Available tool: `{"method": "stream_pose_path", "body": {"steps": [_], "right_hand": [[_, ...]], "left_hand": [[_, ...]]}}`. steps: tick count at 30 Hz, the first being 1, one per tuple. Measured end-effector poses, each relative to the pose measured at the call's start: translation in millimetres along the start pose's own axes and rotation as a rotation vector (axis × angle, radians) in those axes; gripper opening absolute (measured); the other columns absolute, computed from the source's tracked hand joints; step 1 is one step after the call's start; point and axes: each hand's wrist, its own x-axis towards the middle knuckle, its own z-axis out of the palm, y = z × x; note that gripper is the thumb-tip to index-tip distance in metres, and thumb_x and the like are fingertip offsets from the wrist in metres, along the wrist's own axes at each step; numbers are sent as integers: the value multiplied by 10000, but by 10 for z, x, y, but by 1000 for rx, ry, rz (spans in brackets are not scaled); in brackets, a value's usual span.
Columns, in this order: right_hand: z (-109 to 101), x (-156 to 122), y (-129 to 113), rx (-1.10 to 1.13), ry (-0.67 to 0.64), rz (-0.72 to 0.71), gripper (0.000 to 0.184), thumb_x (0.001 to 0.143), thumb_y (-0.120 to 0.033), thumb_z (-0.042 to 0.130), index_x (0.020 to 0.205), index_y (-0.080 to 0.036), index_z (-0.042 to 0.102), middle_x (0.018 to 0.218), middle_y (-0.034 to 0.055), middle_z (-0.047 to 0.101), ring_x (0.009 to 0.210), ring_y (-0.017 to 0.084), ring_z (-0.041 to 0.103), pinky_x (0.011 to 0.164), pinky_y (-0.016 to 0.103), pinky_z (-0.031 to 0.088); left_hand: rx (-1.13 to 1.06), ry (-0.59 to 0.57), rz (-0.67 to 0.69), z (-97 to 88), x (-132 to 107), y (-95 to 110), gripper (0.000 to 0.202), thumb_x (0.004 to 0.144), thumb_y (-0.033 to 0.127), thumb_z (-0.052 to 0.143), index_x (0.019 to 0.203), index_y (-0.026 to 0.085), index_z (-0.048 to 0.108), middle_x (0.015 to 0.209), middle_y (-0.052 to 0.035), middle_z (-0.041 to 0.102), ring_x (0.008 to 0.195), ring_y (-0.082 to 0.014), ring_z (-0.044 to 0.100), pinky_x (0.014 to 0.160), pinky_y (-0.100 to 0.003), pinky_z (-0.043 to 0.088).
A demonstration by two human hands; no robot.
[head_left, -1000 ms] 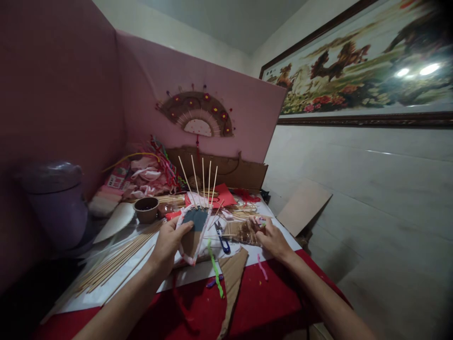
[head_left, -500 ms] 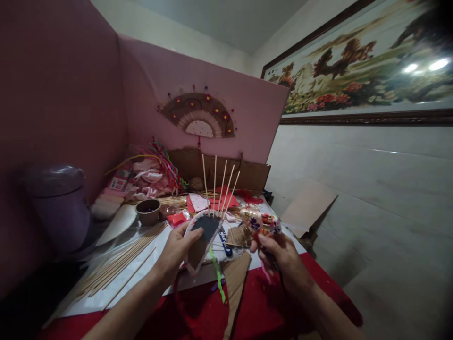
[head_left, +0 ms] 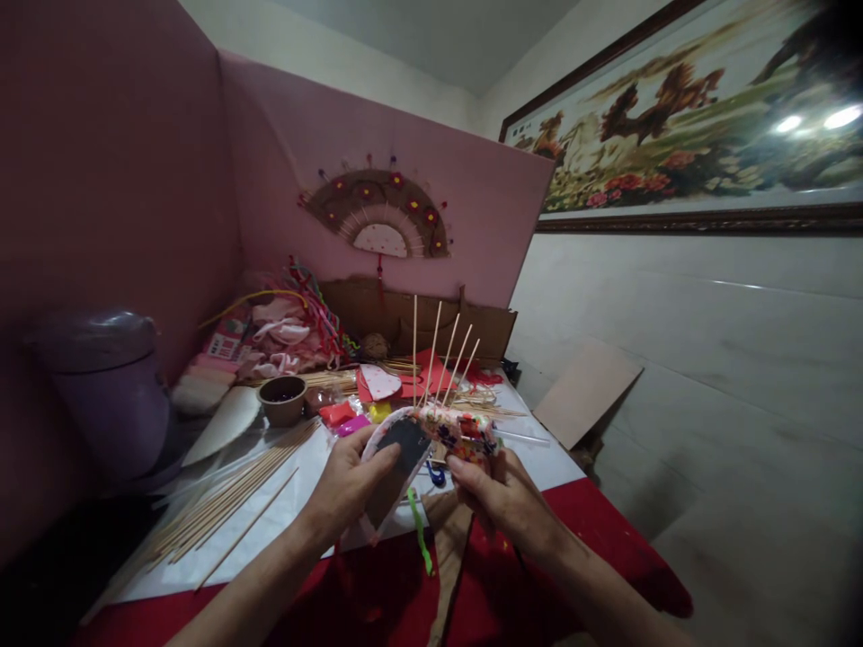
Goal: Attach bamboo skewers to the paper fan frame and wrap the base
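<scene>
My left hand (head_left: pixel 360 481) grips a small dark rounded piece (head_left: pixel 403 458) with a pale patterned edging, thumb on its flat face. Several thin wooden sticks (head_left: pixel 437 346) fan upward from its top edge. In my right hand (head_left: pixel 499 494) is a flower-patterned hot glue gun (head_left: pixel 465 433), with a clear glue stick (head_left: pixel 529 438) jutting out at its right end. The gun's front is at the foot of the sticks; I cannot tell whether its tip touches them. Below hangs a bright green strip (head_left: pixel 419 535), and a brown cardboard piece (head_left: pixel 450 530) lies near my right hand.
Loose wooden sticks (head_left: pixel 235 490) lie on the left of the white table surface. Beyond them stand a brown bowl (head_left: pixel 281 409) and small coloured packets (head_left: pixel 337 413). A decorated fan (head_left: pixel 378 216) hangs on the pink panel (head_left: pixel 485 216). Red cloth (head_left: pixel 607 539) covers the front.
My right hand has brought the glue gun left and up against the base of the sticks. The dark piece in my left hand has shifted slightly right, its sticks more upright.
</scene>
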Motion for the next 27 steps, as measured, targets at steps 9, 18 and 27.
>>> {"method": "stream_pose_path", "body": {"steps": [9, 18, 27], "right_hand": [[11, 54, -13, 1, -33, 28, 421, 840, -463, 478, 549, -158, 486, 452, -25, 445, 412, 74, 395, 404, 200, 307], [19, 49, -30, -9, -39, 42, 428, 843, -482, 461, 555, -166, 459, 455, -32, 427, 405, 69, 371, 393, 199, 292], [55, 15, -92, -3, -31, 23, 389, 853, -447, 479, 588, -162, 495, 489, -29, 438, 439, 74, 383, 403, 194, 284]], "left_hand": [[54, 4, 40, 27, -3, 20, 268, 684, 292, 617, 902, 147, 676, 809, -46, 715, 706, -177, 621, 636, -271, 466], [115, 14, 88, 32, -10, 15, 257, 682, 301, 614, 871, 140, 678, 778, -52, 708, 689, -171, 603, 624, -269, 461], [143, 1, 96, 27, -24, 15, 255, 721, 307, 590, 907, 153, 674, 794, -45, 700, 714, -175, 606, 652, -280, 461]]}}
